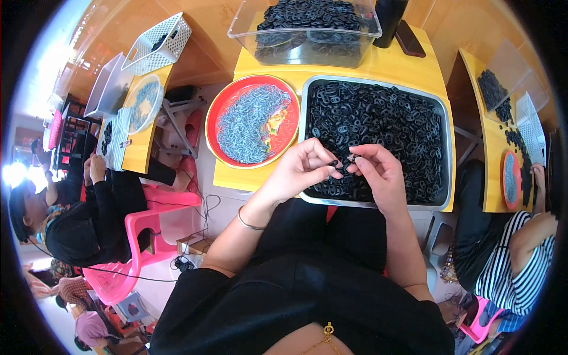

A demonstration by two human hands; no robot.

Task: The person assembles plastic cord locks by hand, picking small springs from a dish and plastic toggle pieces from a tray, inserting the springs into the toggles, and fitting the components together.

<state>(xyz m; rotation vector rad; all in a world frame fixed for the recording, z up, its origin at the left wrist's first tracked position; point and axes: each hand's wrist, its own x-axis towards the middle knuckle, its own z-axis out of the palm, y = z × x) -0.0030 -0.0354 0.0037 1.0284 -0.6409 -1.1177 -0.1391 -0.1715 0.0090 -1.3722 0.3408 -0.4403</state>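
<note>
Both my hands are raised over the near edge of a metal tray heaped with small flat black two-holed pieces. My left hand pinches one small black piece between thumb and fingers. Facing it a short gap away, my right hand is closed in a pinch at the fingertips. A tiny light-coloured bit shows there, too small to make out. Left of the tray lies a red round dish with a pile of small silvery metal pieces.
A clear plastic bin of black pieces stands at the table's far side, beside a dark cylinder and a phone. Co-workers sit at yellow tables to the left and right. A pink chair stands at left.
</note>
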